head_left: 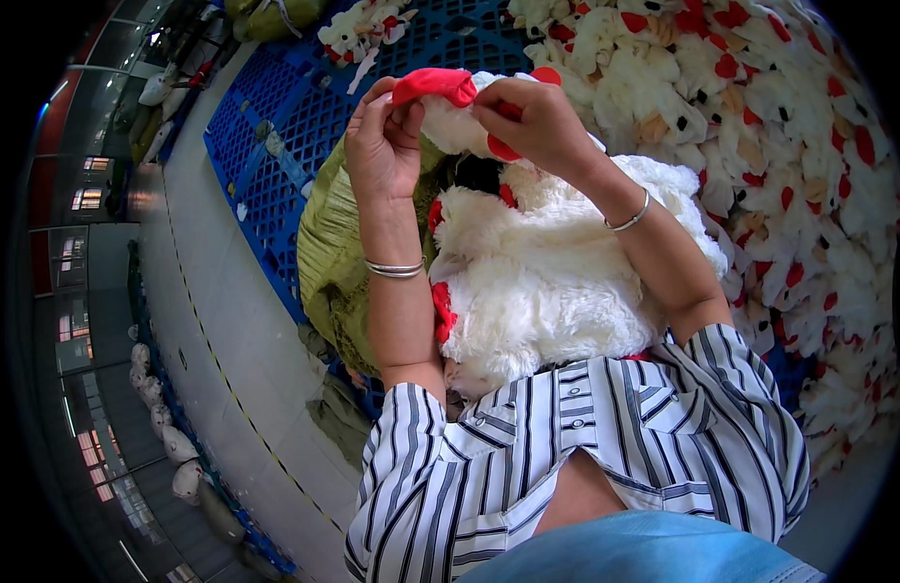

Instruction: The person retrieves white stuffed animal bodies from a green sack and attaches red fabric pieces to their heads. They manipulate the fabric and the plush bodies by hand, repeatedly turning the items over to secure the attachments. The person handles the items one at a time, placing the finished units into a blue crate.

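Both my hands are raised at the top middle, with a red fabric piece (432, 87) stretched between them. My left hand (387, 136) pinches its left end between thumb and fingers. At its other end the fingers of my right hand (537, 121) are closed on it. The red piece seems joined to a white plush skin (450, 124) that hangs behind and below my hands, partly hidden by the right one. Below, against my body, lies a heap of fluffy white plush skins (547, 282) with red parts at its left edge.
A green woven sack (338, 243) stands left of the white heap. Blue plastic pallets (275, 126) lie beyond it. A large pile of white and red plush skins (751, 126) fills the right side. Grey floor (217, 311) with a striped line runs along the left.
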### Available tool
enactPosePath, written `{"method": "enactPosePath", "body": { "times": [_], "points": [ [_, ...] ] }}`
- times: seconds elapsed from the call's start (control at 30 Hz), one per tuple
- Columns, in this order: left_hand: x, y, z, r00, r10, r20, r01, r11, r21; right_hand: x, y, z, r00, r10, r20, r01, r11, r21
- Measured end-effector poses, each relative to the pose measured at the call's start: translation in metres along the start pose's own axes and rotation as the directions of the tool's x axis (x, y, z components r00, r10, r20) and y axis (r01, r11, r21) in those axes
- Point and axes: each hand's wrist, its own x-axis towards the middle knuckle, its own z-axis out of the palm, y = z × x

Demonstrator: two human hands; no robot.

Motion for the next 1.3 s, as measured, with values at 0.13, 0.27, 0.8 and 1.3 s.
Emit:
{"method": "enactPosePath", "body": {
  "times": [0.13, 0.27, 0.8, 1.3],
  "points": [
    [-0.001, -0.003, 0.000, 1.000, -0.011, 0.002, 0.011, 1.000, 0.020, -0.001, 0.002, 0.000, 0.986, -0.107, -0.124, 0.114, 0.993, 0.044],
    [-0.006, -0.005, 0.012, 0.999, -0.010, -0.045, 0.013, 0.998, 0.068, 0.000, -0.006, 0.003, 0.994, -0.066, -0.091, 0.067, 0.998, 0.015],
    [-0.016, -0.017, 0.035, 0.990, -0.077, 0.118, 0.034, 0.942, 0.333, 0.003, 0.000, 0.001, 0.986, 0.154, -0.058, -0.136, 0.962, 0.237],
    [-0.022, -0.030, 0.014, 0.994, -0.069, 0.085, -0.013, 0.700, 0.714, 0.002, 0.005, -0.013, 0.986, 0.137, 0.093, -0.159, 0.939, 0.305]
  ]
}}
